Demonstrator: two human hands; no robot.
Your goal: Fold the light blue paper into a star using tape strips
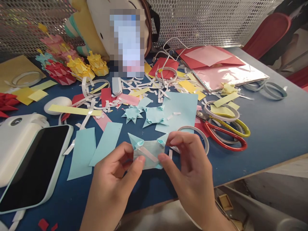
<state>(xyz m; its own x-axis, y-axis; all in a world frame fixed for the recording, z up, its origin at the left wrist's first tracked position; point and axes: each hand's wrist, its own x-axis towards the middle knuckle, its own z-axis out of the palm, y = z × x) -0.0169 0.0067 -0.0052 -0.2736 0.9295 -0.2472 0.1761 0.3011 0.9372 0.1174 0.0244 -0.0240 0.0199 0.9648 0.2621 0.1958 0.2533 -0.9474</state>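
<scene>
— What are the hands holding?
— Both the left hand [113,176] and right hand [190,163] pinch a folded light-blue paper piece [148,152], fingers clamped on its edges, just above the blue table [269,134]
— And nearby?
— Two finished blue paper stars [144,115] behind it, red-handled scissors [226,131] to the right, a phone [33,166] on the left

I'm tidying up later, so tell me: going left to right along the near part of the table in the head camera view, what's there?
Smartphone → light blue paper strips → left hand → folded light blue paper piece held by both hands → right hand → red-handled scissors.
</scene>
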